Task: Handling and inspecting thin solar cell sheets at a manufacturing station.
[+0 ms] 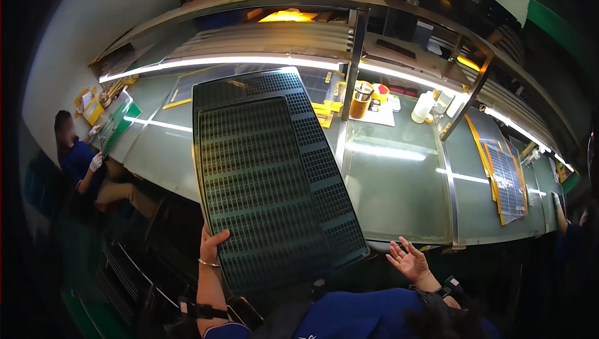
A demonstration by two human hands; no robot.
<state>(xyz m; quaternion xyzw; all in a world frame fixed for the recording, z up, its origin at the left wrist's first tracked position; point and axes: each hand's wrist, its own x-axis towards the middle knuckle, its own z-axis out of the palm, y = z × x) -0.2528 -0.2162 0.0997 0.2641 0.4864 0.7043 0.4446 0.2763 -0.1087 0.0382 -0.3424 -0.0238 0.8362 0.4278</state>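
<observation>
Gripping the near-left edge of a large, dark, glossy rectangular sheet with rows of small repeating marks [256,170], the left hand [213,246] is closed on that edge, its thumb over the front face and its other fingers mostly hidden behind. From this hand the sheet stretches forward and to the right, tilted; whether its far end touches the counter cannot be told. A slim silver-coloured bracelet [209,263] circles the wrist just below the hand.

The right hand [409,263] is open and holds nothing, palm up, fingers spread and slightly curled. It is just beside the sheet's near-right corner, apart from it. A dark-banded watch [443,291] sits at its wrist.

Ahead of the right hand spreads a pale green, shiny counter [393,198]. Farther forward on it stand a white plastic bottle [423,108] and, more to the left, a brown cylindrical container [360,102]. Well to the right of this hand lies a dark gridded sheet [506,173] over yellow-edged sheets.

Well to the left of the left hand, a seated person in a dark blue shirt [80,159] holds a green rectangular board [120,122] in white-gloved hands.
</observation>
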